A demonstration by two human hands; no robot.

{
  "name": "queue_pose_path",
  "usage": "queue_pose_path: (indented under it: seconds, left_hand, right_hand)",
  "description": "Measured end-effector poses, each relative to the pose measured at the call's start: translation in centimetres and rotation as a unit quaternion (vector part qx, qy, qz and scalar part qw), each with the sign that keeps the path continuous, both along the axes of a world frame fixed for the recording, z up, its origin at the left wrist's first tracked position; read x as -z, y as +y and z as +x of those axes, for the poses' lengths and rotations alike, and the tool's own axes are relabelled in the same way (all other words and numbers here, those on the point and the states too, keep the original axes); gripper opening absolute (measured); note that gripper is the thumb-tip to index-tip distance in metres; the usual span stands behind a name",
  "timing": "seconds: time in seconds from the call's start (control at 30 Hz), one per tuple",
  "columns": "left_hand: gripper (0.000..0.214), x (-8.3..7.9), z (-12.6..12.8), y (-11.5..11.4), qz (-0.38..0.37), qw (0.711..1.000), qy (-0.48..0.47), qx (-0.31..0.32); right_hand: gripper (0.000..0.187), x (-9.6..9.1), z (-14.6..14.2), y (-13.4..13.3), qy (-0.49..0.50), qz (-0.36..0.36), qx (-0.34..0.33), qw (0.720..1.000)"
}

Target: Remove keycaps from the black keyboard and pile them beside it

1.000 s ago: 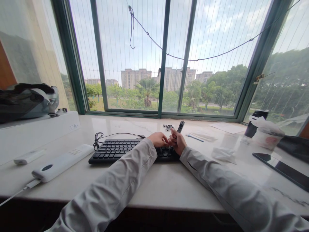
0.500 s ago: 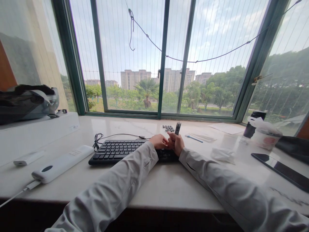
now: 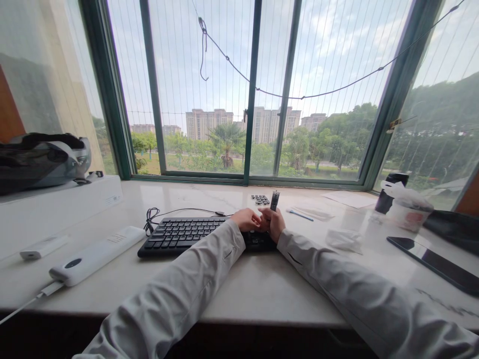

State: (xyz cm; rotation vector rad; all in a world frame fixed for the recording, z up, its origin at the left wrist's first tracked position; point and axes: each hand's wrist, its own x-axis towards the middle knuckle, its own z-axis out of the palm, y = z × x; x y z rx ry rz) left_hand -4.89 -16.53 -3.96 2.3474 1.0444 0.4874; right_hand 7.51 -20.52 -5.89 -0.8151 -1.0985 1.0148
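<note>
Head view, seated at desk [image 3: 239, 289], pale polished stone top.

- Right hand [image 3: 277, 225]: closed in a fist round a slim dark tool [image 3: 275, 200]. The lower part of the tool is hidden in the fist; the upper end stands clear above the knuckles.
- Tool long axis: close to upright, top toward 12 o'clock, away from the body.
- Left hand [image 3: 246, 219]: fingers curled, its fingertips meeting the right hand at the tool's base. Cannot tell whether it pinches anything.
- Both hands sit over the right end of the black keyboard [image 3: 179, 233]. The right hand is the one on the tool; the left is just beside it at 9 o'clock.
- Keyboard runs on toward 9 o'clock from the hands, its cable [image 3: 152, 217] bundled at the far left corner.
- Small cluster of loose dark keycaps [image 3: 260, 199] at 12 o'clock, just left of the tool top.
- Pen [image 3: 301, 215] at 2 o'clock; crumpled clear wrap [image 3: 344, 239] at 3 o'clock; dark slab, phone or tablet [image 3: 430, 262], further out at 4 o'clock.
- White power bank [image 3: 95, 254] well off at 8 o'clock.

Room: wide green-framed window [image 3: 250, 99] along the far edge of the desk, daylight, trees and towers outside.
</note>
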Motion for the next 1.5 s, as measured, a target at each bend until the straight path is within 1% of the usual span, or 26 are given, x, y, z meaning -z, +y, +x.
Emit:
queue_pose_path:
  seconds: [0.1, 0.23, 0.3, 0.4, 0.47, 0.53, 0.57, 0.63, 0.7, 0.73, 0.77, 0.8, 0.87, 0.9, 0.93, 1.0, 1.17, 1.27, 1.33, 1.4, 1.5]
  left_hand:
    - [0.026, 0.2, 0.0, 0.4, 0.001, 1.0, 0.007, 0.023]
    - [0.027, 0.2, -0.2, 0.6, -0.009, 0.999, 0.003, 0.031]
    - [0.025, 0.0, -0.3, 0.4, -0.021, 0.999, -0.005, 0.037]
    - [0.024, -0.6, -0.3, 0.1, -0.076, 0.995, -0.033, 0.054]
    - [0.029, -0.9, -0.3, -0.1, -0.114, 0.991, -0.047, 0.044]
    - [0.036, -1.1, -0.3, -0.3, -0.137, 0.989, -0.053, 0.022]
    - [0.038, -1.2, -0.3, -0.3, -0.144, 0.988, -0.055, 0.011]
    - [0.037, -1.3, -0.3, -0.3, -0.146, 0.987, -0.067, -0.005]
    - [0.032, -1.3, -0.3, -0.3, -0.129, 0.987, -0.088, -0.026]
    - [0.03, -1.4, -0.3, -0.3, -0.114, 0.988, -0.1, -0.039]
    - [0.029, -1.4, -0.3, -0.4, -0.096, 0.987, -0.113, -0.053]
    - [0.028, -1.5, -0.3, -0.4, -0.076, 0.987, -0.126, -0.067]
    - [0.027, -1.6, -0.3, -0.5, -0.038, 0.984, -0.147, -0.091]
    - [0.027, -1.6, -0.3, -0.6, -0.023, 0.983, -0.153, -0.101]
    - [0.028, -1.6, -0.3, -0.6, -0.009, 0.982, -0.155, -0.11]
    - [0.028, -1.6, -0.4, -0.7, 0.021, 0.981, -0.147, -0.127]
    - [0.031, -1.5, -0.5, -0.4, 0.086, 0.975, -0.133, -0.155]
    - [0.029, -1.4, -0.5, -0.2, 0.108, 0.972, -0.134, -0.158]
    - [0.027, -1.4, -0.5, -0.3, 0.126, 0.972, -0.131, -0.15]
    - [0.026, -1.5, -0.4, -0.7, 0.151, 0.971, -0.124, -0.14]
    - [0.024, -1.6, -0.4, -1.4, 0.195, 0.965, -0.104, -0.141]
  right_hand:
    - [0.041, 0.0, 0.0, -0.1, -0.022, -0.001, -0.007, 1.0]
    - [0.037, -0.1, 0.0, -0.3, -0.051, 0.016, -0.006, 0.999]
    - [0.038, -0.2, -0.1, -0.4, -0.033, 0.018, -0.016, 0.999]
    - [0.044, -0.6, -0.1, -0.7, 0.026, 0.011, -0.044, 0.999]
    - [0.047, -1.1, 0.2, -0.7, 0.052, 0.018, -0.067, 0.996]
    - [0.05, -1.7, 0.6, -0.6, 0.065, 0.041, -0.084, 0.994]
    - [0.051, -2.1, 0.9, -0.5, 0.066, 0.056, -0.081, 0.993]
    - [0.051, -2.7, 1.8, -0.1, 0.048, 0.08, -0.047, 0.994]
    - [0.047, -3.0, 2.7, 0.3, -0.024, 0.082, 0.015, 0.996]
    - [0.045, -3.0, 3.2, 0.5, -0.086, 0.081, 0.051, 0.992]
    - [0.042, -2.9, 3.7, 0.6, -0.163, 0.083, 0.089, 0.979]
    - [0.04, -2.7, 4.1, 0.8, -0.244, 0.087, 0.123, 0.958]
    - [0.036, -2.3, 4.6, 1.0, -0.386, 0.095, 0.172, 0.901]
    - [0.034, -2.0, 4.7, 1.1, -0.434, 0.096, 0.184, 0.877]
    - [0.033, -1.8, 4.8, 1.3, -0.466, 0.095, 0.187, 0.86]
    - [0.033, -1.4, 4.8, 1.5, -0.496, 0.095, 0.181, 0.844]
    - [0.034, -1.1, 4.6, 1.8, -0.509, 0.074, 0.192, 0.836]
    - [0.036, -1.1, 4.6, 1.8, -0.512, 0.068, 0.179, 0.837]
    - [0.035, -1.1, 4.6, 1.8, -0.506, 0.07, 0.172, 0.842]
    - [0.034, -1.1, 4.5, 1.8, -0.498, 0.069, 0.177, 0.846]
    - [0.034, -1.0, 4.5, 1.8, -0.496, 0.066, 0.183, 0.846]
